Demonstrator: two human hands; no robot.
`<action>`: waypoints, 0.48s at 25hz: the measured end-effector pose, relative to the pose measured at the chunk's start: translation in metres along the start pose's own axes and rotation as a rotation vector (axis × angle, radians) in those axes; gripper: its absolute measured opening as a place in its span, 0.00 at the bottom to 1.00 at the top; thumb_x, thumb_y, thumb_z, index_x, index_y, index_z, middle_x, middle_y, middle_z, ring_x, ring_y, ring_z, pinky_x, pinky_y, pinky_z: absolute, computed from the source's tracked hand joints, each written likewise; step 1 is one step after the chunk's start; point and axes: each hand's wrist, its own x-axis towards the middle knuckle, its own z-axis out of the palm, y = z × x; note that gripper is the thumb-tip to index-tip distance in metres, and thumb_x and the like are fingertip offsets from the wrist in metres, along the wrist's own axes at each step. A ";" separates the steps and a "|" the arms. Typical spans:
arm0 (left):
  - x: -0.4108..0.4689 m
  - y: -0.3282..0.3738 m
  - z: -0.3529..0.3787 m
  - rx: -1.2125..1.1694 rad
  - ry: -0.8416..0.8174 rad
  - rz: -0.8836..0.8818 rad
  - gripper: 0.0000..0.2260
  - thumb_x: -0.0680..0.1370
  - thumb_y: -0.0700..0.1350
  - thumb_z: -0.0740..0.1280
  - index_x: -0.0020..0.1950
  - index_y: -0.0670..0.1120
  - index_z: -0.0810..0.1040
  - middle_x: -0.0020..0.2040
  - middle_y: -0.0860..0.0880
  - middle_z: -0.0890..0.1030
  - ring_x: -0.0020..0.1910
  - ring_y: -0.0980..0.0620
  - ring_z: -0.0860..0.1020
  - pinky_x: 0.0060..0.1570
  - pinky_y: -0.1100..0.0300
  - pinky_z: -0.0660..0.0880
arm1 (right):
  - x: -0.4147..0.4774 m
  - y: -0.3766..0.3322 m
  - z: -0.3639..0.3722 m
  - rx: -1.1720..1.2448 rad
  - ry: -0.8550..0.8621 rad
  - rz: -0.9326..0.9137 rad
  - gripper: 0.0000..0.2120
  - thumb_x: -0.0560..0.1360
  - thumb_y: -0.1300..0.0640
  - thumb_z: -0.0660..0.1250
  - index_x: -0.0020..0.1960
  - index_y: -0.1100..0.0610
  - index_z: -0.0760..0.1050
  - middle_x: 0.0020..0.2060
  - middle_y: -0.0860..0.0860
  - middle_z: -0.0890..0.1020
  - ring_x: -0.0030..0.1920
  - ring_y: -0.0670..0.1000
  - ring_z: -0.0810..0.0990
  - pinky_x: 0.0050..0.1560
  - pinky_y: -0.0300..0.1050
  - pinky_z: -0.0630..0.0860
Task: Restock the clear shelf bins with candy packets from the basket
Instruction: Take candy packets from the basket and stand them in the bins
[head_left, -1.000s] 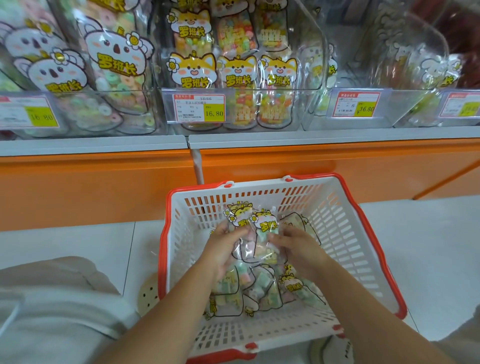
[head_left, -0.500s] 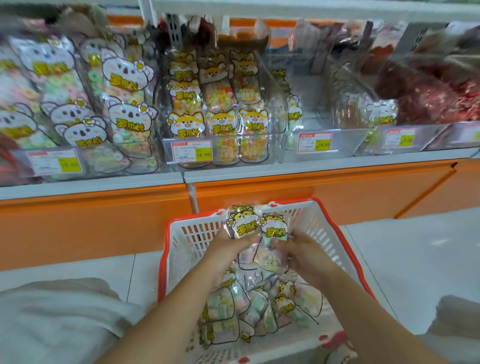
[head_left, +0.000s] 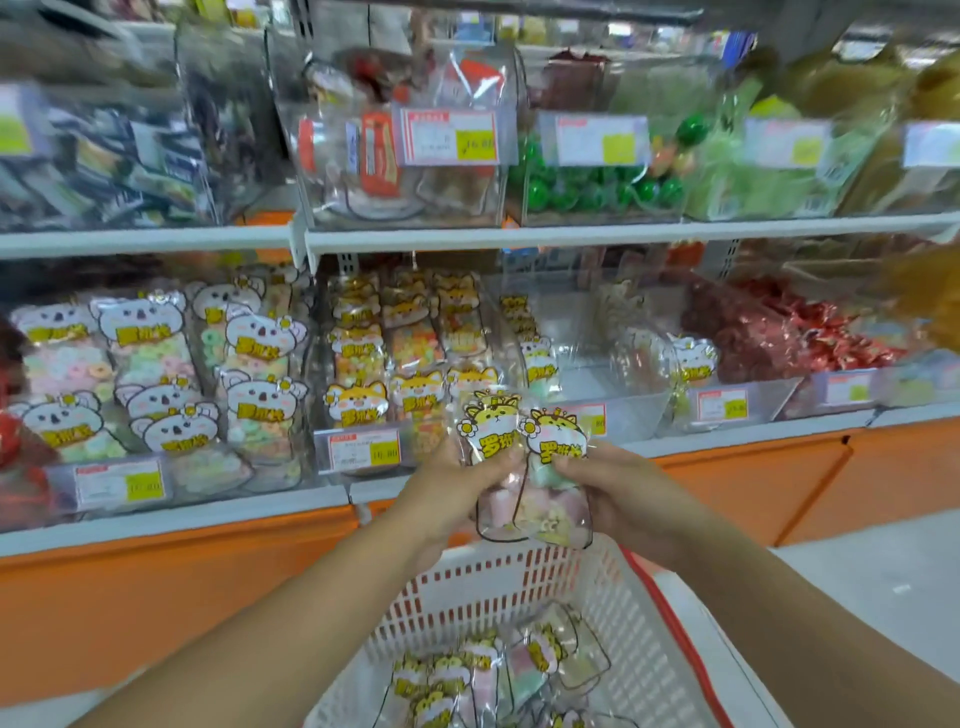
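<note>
Gripping upright candy packets (head_left: 535, 501), left hand (head_left: 448, 493) faces right hand (head_left: 618, 493).

White slotted basket (head_left: 519, 587), red rim; packets (head_left: 524, 457) yellow-labelled, pastel inside.

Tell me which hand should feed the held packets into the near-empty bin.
Right, probably. The right hand grips the packets on the side nearer that bin, up and rightward; the left hand would reach across.

Just beyond the left hand (head_left: 447, 493), the lower shelf (head_left: 727, 439) carries clear bins (head_left: 623, 410) of candy packets (head_left: 358, 402); beneath it the basket (head_left: 519, 587) stands on the floor (head_left: 872, 597).
</note>
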 end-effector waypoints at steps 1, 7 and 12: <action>0.006 0.009 0.000 0.003 -0.004 0.020 0.25 0.72 0.56 0.74 0.66 0.56 0.69 0.59 0.61 0.72 0.61 0.54 0.74 0.58 0.56 0.70 | 0.005 -0.009 0.000 0.009 -0.001 -0.020 0.17 0.76 0.61 0.66 0.64 0.65 0.74 0.58 0.64 0.80 0.53 0.59 0.81 0.56 0.57 0.74; 0.047 0.043 -0.001 0.190 0.064 0.076 0.26 0.72 0.68 0.63 0.59 0.49 0.72 0.56 0.50 0.77 0.50 0.52 0.76 0.50 0.54 0.70 | 0.052 -0.057 -0.002 0.076 -0.025 -0.099 0.21 0.69 0.63 0.69 0.62 0.63 0.75 0.51 0.58 0.84 0.50 0.54 0.84 0.54 0.51 0.80; 0.073 0.071 0.004 0.356 0.053 0.198 0.29 0.80 0.65 0.50 0.79 0.57 0.52 0.78 0.59 0.55 0.76 0.56 0.56 0.75 0.53 0.56 | 0.089 -0.092 -0.019 0.053 -0.066 -0.083 0.12 0.70 0.62 0.66 0.52 0.63 0.81 0.46 0.58 0.85 0.45 0.53 0.85 0.48 0.47 0.82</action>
